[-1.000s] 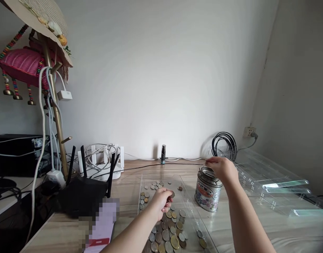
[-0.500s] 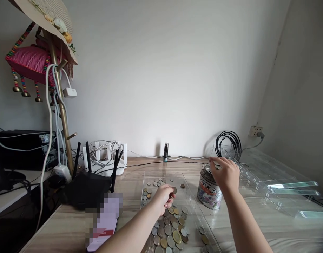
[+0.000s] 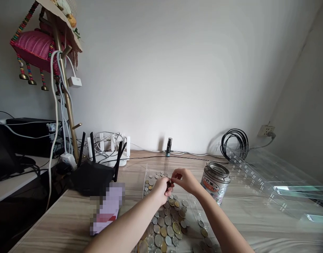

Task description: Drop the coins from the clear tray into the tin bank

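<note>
My left hand (image 3: 162, 190) is closed around coins, held above a clear plastic tray (image 3: 145, 179). My right hand (image 3: 186, 180) meets it, thumb and forefinger pinched on a coin at the left fingertips; the fingers partly hide that coin. Beneath and in front of both hands, many silver and gold-coloured coins (image 3: 170, 231) are spread over the tray. To the right of my right hand stands a round printed tin (image 3: 215, 181) with a metal rim and a lid.
Clear acrylic panels (image 3: 279, 189) lie at the right, near a coiled black cable (image 3: 233, 144). A small dark bottle (image 3: 169, 147) stands by the wall. At left are a black router (image 3: 93, 177), a white router (image 3: 114, 158) and a blurred-out phone (image 3: 109, 211).
My right hand has moved left, from above the tin to the fingertips of my left hand. The left hand still holds coins. The whole view has shifted slightly.
</note>
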The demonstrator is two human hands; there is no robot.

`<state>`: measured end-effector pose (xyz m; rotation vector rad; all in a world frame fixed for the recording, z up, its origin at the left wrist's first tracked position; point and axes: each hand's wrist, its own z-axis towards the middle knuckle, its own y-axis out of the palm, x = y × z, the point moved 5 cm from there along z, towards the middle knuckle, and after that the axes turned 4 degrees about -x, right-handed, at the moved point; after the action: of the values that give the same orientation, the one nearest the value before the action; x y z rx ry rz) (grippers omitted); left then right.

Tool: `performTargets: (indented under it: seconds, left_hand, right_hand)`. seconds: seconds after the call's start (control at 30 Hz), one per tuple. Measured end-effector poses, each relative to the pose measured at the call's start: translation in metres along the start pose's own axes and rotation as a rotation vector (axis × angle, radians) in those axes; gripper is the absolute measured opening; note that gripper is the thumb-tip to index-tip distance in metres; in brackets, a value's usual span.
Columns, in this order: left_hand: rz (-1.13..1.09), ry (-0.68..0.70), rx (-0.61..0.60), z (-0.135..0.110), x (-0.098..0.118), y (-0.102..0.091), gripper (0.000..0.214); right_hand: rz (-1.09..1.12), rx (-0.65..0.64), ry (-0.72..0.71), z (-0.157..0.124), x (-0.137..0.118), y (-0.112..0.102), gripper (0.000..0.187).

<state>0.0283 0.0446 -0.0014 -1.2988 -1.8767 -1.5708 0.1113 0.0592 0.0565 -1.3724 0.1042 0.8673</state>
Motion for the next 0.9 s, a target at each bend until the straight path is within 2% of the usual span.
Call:
performTargets:
  seconds: [0.1, 0.17, 0.27, 0.33, 0.4, 0.47, 0.57, 0.67, 0.73, 0.83, 0.87, 0.9]
  left_hand:
    - [-0.007, 0.005, -0.013, 0.0, 0.0, 0.0, 0.011]
    - [-0.03, 0.01, -0.004, 0.0, 0.0, -0.002, 0.009]
    - [-0.113, -0.089, 0.021, 0.0, -0.005, -0.006, 0.008]
    - [-0.131, -0.183, 0.034, -0.001, -0.01, -0.008, 0.012]
    - [-0.078, -0.23, 0.027, -0.002, -0.012, -0.007, 0.02]
    - [-0.003, -0.218, 0.009, -0.003, -0.011, -0.005, 0.027]
    - [0.058, -0.209, -0.037, -0.004, -0.011, -0.001, 0.028]
    - [0.068, -0.225, -0.079, -0.004, -0.013, 0.001, 0.025]
    - [0.072, -0.197, -0.066, -0.002, -0.013, -0.001, 0.025]
    - [0.066, -0.096, -0.001, 0.0, -0.008, -0.004, 0.025]
    - [0.063, -0.059, 0.014, 0.0, -0.006, -0.005, 0.024]
    - [0.064, -0.025, 0.018, 0.0, -0.004, -0.005, 0.023]
  right_hand:
    - [0.024, -0.022, 0.01, 0.001, -0.002, 0.004, 0.01]
    - [-0.051, 0.065, 0.018, -0.001, -0.004, -0.007, 0.012]
    - [-0.295, 0.382, 0.067, -0.015, 0.001, -0.056, 0.017]
    - [-0.443, 0.629, 0.189, -0.031, 0.014, -0.099, 0.018]
    - [-0.501, 0.661, 0.367, -0.043, 0.037, -0.129, 0.016]
    - [-0.471, 0.594, 0.47, -0.049, 0.06, -0.143, 0.015]
    - [-0.385, 0.518, 0.475, -0.049, 0.079, -0.141, 0.016]
    - [-0.36, 0.504, 0.486, -0.051, 0.079, -0.135, 0.016]
    - [-0.398, 0.606, 0.474, -0.056, 0.066, -0.135, 0.02]
    - [-0.43, 0.913, 0.382, -0.065, 0.036, -0.134, 0.029]
    - [-0.381, 0.947, 0.334, -0.064, 0.028, -0.128, 0.031]
    - [-0.301, 0.902, 0.284, -0.058, 0.023, -0.119, 0.032]
